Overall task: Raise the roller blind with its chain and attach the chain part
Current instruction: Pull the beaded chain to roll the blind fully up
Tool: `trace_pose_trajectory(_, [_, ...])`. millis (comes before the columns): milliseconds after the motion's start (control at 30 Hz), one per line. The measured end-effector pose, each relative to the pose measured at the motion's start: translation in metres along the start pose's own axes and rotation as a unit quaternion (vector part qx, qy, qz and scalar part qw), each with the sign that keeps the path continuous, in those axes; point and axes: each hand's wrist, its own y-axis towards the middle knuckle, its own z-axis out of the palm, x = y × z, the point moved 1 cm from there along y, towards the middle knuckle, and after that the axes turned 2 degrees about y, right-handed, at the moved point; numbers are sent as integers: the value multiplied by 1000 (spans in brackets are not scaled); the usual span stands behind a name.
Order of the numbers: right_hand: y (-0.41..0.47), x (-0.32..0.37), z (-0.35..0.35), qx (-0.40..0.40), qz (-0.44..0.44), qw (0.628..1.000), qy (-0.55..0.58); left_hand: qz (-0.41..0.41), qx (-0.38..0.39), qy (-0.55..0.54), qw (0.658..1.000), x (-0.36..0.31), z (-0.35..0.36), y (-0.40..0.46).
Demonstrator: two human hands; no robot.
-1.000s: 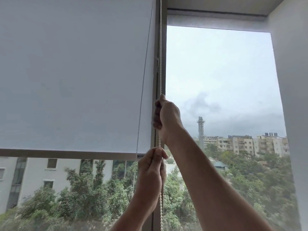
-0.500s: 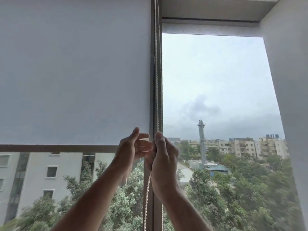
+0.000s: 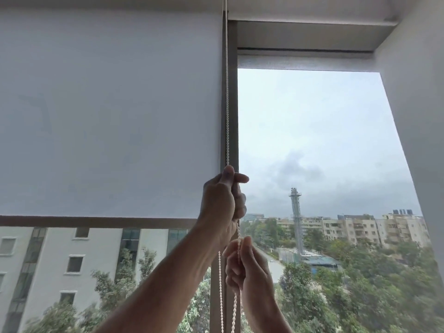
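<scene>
The bead chain (image 3: 227,97) hangs taut down the window's centre post (image 3: 232,116), just right of the roller blind (image 3: 108,111), whose bottom bar (image 3: 96,222) sits a little above the lower third of the pane, so the blind is not yet fully up. We grip the chain high with our left hand (image 3: 222,200), fingers curled tight around it, thumb up along the strand; from that height a pull has room to travel down. Below it our right hand (image 3: 247,267) closes around the same strand, thumb pressed against the beads, seemingly to take over the grip. A second strand hangs slack beside it. Beyond the glass stand buildings (image 3: 360,227) and trees (image 3: 360,284).
</scene>
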Motion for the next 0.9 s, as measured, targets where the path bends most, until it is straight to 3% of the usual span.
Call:
trace_pose_trajectory(267, [68,56,0,-14,-42,987,-153,3,21,33,999,24,-18,-31])
trace_pose_trajectory(433, [101,98,33,-15,29,996,-79,10,21,75,997,59,-33,-57])
trace_pose_trajectory(567, [111,98,69,-69,85,993,-41,32,17,137,990,58,-38,-57])
trace_pose_trajectory(733, [107,86,85,-133,-6,991,-19,56,19,139,988,53,-48,-54])
trace_pose_trajectory(900, [103,90,83,-139,-84,985,-50,-21,46,192,980,47,-84,-33])
